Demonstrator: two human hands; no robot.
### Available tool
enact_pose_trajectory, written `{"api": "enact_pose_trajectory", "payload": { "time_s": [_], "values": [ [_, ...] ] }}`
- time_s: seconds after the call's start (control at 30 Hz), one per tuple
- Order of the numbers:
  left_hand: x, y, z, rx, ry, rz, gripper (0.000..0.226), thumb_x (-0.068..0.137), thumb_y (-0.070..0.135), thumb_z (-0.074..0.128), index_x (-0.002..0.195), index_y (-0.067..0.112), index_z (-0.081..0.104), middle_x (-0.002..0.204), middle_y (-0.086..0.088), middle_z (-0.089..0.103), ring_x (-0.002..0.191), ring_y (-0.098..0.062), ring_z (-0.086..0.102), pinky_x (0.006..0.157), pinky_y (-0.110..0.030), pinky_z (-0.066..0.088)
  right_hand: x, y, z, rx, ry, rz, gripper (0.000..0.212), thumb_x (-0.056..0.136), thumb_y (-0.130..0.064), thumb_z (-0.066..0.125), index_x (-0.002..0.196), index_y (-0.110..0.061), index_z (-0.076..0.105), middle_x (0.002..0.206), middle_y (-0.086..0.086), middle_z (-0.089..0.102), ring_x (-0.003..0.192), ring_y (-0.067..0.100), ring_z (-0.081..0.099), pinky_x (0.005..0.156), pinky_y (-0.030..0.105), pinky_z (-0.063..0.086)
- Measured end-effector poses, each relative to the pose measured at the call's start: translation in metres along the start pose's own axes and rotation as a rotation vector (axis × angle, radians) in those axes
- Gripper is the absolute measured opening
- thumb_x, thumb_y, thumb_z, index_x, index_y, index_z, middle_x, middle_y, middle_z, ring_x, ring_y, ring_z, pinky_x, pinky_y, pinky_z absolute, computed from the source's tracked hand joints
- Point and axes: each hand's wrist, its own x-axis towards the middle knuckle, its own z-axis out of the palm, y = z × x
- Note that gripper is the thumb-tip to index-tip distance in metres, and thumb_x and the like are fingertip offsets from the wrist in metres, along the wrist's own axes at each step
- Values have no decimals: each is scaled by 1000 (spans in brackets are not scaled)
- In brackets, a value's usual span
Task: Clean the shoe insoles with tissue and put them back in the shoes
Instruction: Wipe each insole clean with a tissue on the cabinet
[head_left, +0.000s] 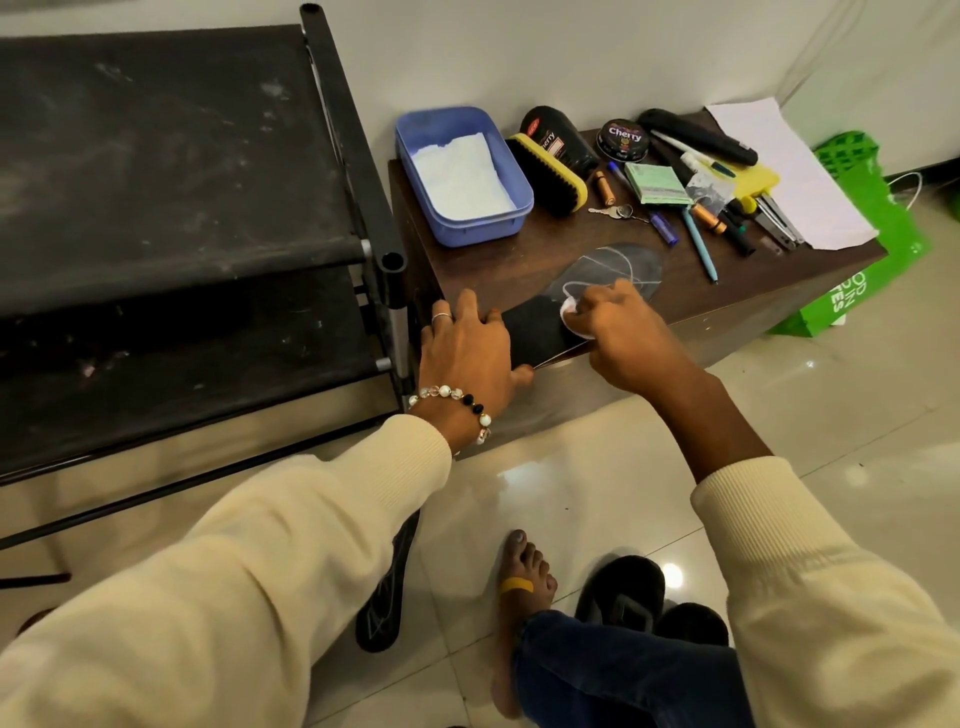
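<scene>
**Insole wiped on the low wooden table**

A black insole (582, 296) lies flat on the low wooden table (519, 260), its heel end overhanging the table's near edge, its toe end pointing toward the clutter further back; pale curved lines mark its front half.

The left hand (470, 345) rests on the heel end at the table's near-left corner, fingers spread and nearly straight, pressing the insole down, the thumb hooked under the overhanging edge; a ring sits on one finger and a beaded bracelet (457, 402) circles the wrist.

The right hand (618, 325) is over the insole's middle, fingers curled round a small wad of white tissue (571, 317) that touches the insole's surface; only a scrap of the tissue shows beside the knuckles.

At the table's back-left stands a blue plastic tub (511, 179) holding folded white tissue; just beside it lies a shoe brush (550, 176) with a yellow back, then a black polish bottle (558, 137) and a round polish tin (623, 139); pens, keys, batteries and a white sheet of paper (795, 171) fill the table's right side.

Left of the table stands a black shoe rack (182, 208); right of it leans a green bag (878, 249).

On the tiled floor in front of the table, a second insole (387, 587) lies partly under the left sleeve; a pair of black shoes (623, 587) sits beside a bare foot (522, 582).
</scene>
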Motion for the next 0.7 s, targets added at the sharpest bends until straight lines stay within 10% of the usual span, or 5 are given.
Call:
{"api": "enact_pose_trajectory", "payload": {
  "time_s": [0.7],
  "values": [
    [0, -2, -1, -19, 5, 8, 66, 82, 55, 63, 131, 13, 51, 138, -10, 32, 126, -36, 32, 103, -43, 38, 9, -20, -6, -134, 64, 46, 37, 94, -10, 52, 130, -3, 53, 132, 15, 44, 122, 32, 35, 89, 40, 46]
  ]
}}
